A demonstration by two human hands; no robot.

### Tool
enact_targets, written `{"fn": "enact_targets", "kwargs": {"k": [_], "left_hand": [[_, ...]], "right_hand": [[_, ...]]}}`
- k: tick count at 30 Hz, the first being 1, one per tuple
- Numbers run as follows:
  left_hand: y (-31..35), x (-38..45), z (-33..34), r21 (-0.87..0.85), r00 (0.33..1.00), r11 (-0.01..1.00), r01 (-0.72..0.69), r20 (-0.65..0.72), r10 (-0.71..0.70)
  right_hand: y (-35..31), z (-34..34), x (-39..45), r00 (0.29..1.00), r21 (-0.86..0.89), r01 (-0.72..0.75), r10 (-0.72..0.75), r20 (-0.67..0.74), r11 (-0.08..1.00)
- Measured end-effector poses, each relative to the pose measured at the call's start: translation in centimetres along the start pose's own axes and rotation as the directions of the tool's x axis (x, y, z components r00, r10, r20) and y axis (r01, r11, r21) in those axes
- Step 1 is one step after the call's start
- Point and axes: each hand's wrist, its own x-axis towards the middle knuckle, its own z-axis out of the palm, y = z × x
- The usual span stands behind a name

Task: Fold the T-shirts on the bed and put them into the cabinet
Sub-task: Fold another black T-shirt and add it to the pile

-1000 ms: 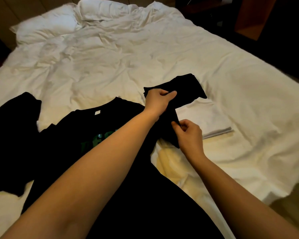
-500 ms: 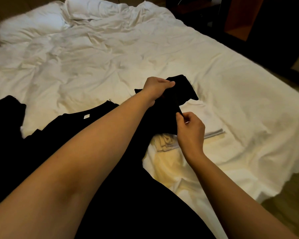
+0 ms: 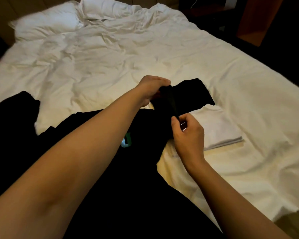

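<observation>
We stood over the bed (image 3: 110, 54), its white cover rumpled and two pillows (image 3: 47, 23) lying at the far end. Across the near part lay the black T-shirt (image 3: 128, 178) we were working on, spread out with a bit of green print showing near its middle. Its right sleeve (image 3: 188, 95) was lifted and drawn over toward the body of the shirt. To the left lay another black garment (image 3: 12, 118), loose and unfolded. To the right, just beside our hands, a white T-shirt (image 3: 217, 130) lay folded flat on the cover, with the black sleeve reaching over its far corner.

Our left hand (image 3: 150, 90) curled round the upper edge of the sleeve fold, and our right hand (image 3: 188, 133) pinched the lower end of the same fold between thumb and fingers.

By our reckoning the work was only partly done: one shirt folded, the black one just at its first sleeve fold, the other dark garment untouched. Nothing appeared to have gone into the cabinet, which we could not make out for certain in the dark beyond the bed.
</observation>
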Motion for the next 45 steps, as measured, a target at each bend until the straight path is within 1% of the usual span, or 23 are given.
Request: {"fn": "enact_targets", "kwargs": {"k": [2, 5, 7, 8, 9, 10, 11, 12, 15, 18, 20, 22, 24, 27, 29, 30, 31, 33, 35, 38, 40, 43, 45], "left_hand": [[-0.8, -0.9, -1.8, 0.051, 0.998, 0.998, -0.037, -0.042, 0.039], [-2.8, -2.7, -5.5, 0.114, 0.987, 0.992, -0.046, -0.146, 0.062], [-4.8, -3.9, -8.5, 0.183, 0.975, 0.983, -0.022, -0.214, 0.062], [-6.0, -4.4, -10.0, 0.209, 0.97, 0.978, -0.006, -0.236, 0.056], [-7.4, -4.7, -11.5, 0.233, 0.965, 0.972, 0.018, -0.257, 0.044], [-8.9, -5.0, -12.9, 0.264, 0.961, 0.963, 0.046, -0.275, 0.029], [-10.4, -5.1, -14.0, 0.304, 0.958, 0.95, 0.075, -0.286, 0.016], [-12.0, -5.3, -15.1, 0.356, 0.957, 0.928, 0.107, -0.291, 0.001], [-16.0, -4.8, -16.9, 0.541, 0.958, 0.824, 0.166, -0.288, -0.004], [-17.5, -4.2, -16.1, 0.697, 0.954, 0.7, 0.157, -0.291, 0.075], [-17.5, -3.6, -14.7, 0.827, 0.967, 0.558, 0.07, -0.193, 0.164], [-17.0, -3.2, -13.0, 0.864, 0.978, 0.498, -0.076, -0.034, 0.207], [-16.5, -2.6, -11.5, 0.845, 0.973, 0.509, -0.163, 0.055, 0.222], [-16.5, -1.4, -10.4, 0.759, 0.987, 0.643, -0.098, -0.008, 0.161], [-16.7, -0.5, -10.3, 0.676, 0.988, 0.73, -0.102, -0.013, 0.151], [-16.6, -0.3, -10.3, 0.621, 0.988, 0.775, -0.114, -0.008, 0.152], [-16.6, -0.1, -10.3, 0.568, 0.988, 0.814, -0.119, -0.009, 0.151], [-16.7, 0.2, -10.4, 0.518, 0.987, 0.849, -0.101, -0.055, 0.151], [-17.1, 0.4, -10.6, 0.548, 0.983, 0.835, -0.042, -0.126, 0.131], [-17.5, 0.9, -10.6, 0.633, 0.985, 0.773, 0.036, -0.154, 0.08], [-16.6, 1.5, -9.9, 0.655, 0.985, 0.756, 0.008, -0.136, 0.108], [-14.8, 2.4, -8.4, 0.629, 0.99, 0.776, -0.047, -0.073, 0.119], [-14.0, 3.2, -7.2, 0.668, 0.995, 0.742, -0.062, -0.02, 0.101]], "right_hand": [[-0.5, 1.2, -0.5, 0.997, -0.091, 0.067, -0.063, 0.051, 0.994], [-1.8, 3.9, -1.5, 0.982, -0.234, 0.136, -0.1, 0.16, 0.963], [-2.6, 6.1, -2.2, 0.944, -0.3, 0.187, -0.087, 0.318, 0.935], [-2.9, 7.1, -2.5, 0.893, -0.314, 0.225, -0.067, 0.445, 0.922], [-3.1, 8.2, -2.9, 0.819, -0.324, 0.268, -0.038, 0.573, 0.907], [-3.2, 9.1, -3.2, 0.746, -0.33, 0.308, -0.011, 0.666, 0.892], [-3.1, 9.7, -3.3, 0.706, -0.341, 0.332, 0.009, 0.708, 0.879], [-2.9, 10.3, -3.2, 0.705, -0.349, 0.33, 0.018, 0.709, 0.877], [-1.7, 11.3, -1.4, 0.818, -0.343, 0.268, -0.024, 0.575, 0.9], [0.1, 11.3, 2.4, 0.902, -0.31, 0.205, -0.056, 0.428, 0.928], [1.6, 11.3, 5.3, 0.9, -0.403, 0.209, -0.014, 0.435, 0.891], [2.9, 11.2, 7.8, 0.849, -0.507, 0.279, 0.037, 0.527, 0.815], [3.5, 11.3, 9.7, 0.786, -0.51, 0.345, 0.054, 0.616, 0.788], [3.7, 11.6, 11.7, 0.641, -0.48, 0.461, 0.094, 0.762, 0.747], [3.0, 11.8, 12.7, 0.564, -0.458, 0.44, 0.159, 0.81, 0.772], [2.6, 11.8, 13.2, 0.549, -0.453, 0.397, 0.189, 0.814, 0.798], [2.2, 11.7, 13.7, 0.55, -0.453, 0.353, 0.21, 0.808, 0.818], [1.7, 11.6, 14.8, 0.598, -0.449, 0.3, 0.201, 0.776, 0.841], [1.9, 11.9, 15.4, 0.662, -0.46, 0.286, 0.174, 0.729, 0.841], [2.9, 12.8, 14.1, 0.707, -0.565, 0.363, 0.176, 0.685, 0.741], [3.3, 12.5, 12.3, 0.794, -0.586, 0.374, 0.079, 0.603, 0.719], [3.0, 10.2, 8.4, 0.895, -0.515, 0.359, -0.131, 0.426, 0.778], [2.8, 8.2, 4.9, 0.934, -0.449, 0.287, -0.143, 0.328, 0.846]]}}
